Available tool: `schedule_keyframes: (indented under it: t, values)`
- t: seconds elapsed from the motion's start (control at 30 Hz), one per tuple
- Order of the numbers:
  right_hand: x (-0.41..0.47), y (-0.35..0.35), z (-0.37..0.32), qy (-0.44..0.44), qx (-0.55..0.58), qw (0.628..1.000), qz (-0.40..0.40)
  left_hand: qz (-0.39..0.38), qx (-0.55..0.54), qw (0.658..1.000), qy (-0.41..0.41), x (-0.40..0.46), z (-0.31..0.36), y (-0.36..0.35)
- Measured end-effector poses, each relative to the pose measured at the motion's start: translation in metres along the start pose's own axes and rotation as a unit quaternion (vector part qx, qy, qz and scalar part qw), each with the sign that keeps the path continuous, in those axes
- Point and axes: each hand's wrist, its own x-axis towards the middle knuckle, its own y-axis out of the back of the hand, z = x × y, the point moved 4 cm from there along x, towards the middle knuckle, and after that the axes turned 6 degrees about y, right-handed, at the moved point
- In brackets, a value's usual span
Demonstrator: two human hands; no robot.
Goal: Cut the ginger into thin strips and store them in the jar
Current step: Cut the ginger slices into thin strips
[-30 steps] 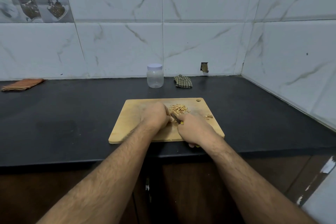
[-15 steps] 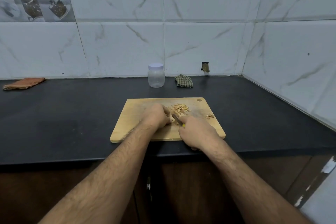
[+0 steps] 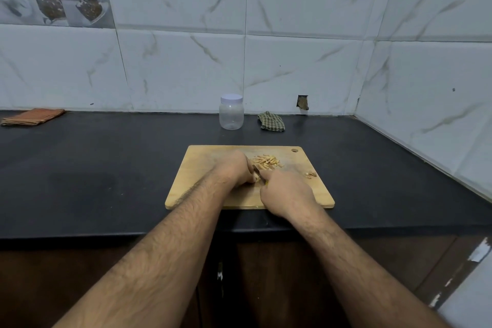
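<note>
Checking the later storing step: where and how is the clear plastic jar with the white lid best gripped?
Probably grip the clear plastic jar round its body below the white lid, coming from the front: it stands upright, apart from the checked cloth.

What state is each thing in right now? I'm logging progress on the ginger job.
jar: upright, lid on, looks empty.
ginger strips: piled on the cutting board.
ginger piece: held down by the left hand.
knife: gripped by the right hand, blade beside the ginger piece.
checked cloth: crumpled.
orange cloth: folded.
</note>
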Motion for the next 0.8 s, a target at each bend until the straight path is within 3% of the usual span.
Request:
schedule_keyframes:
  t: [0.3,0.8]
  values:
    - [0.004,-0.003,-0.011,-0.001,-0.046,0.999,-0.029,-0.017,-0.004,1.0,0.013,0.001,0.0,-0.002]
    - [-0.036,-0.006,0.005,-0.017,-0.005,0.999,-0.036,-0.038,-0.066,0.996,0.045,0.0,-0.001,-0.007]
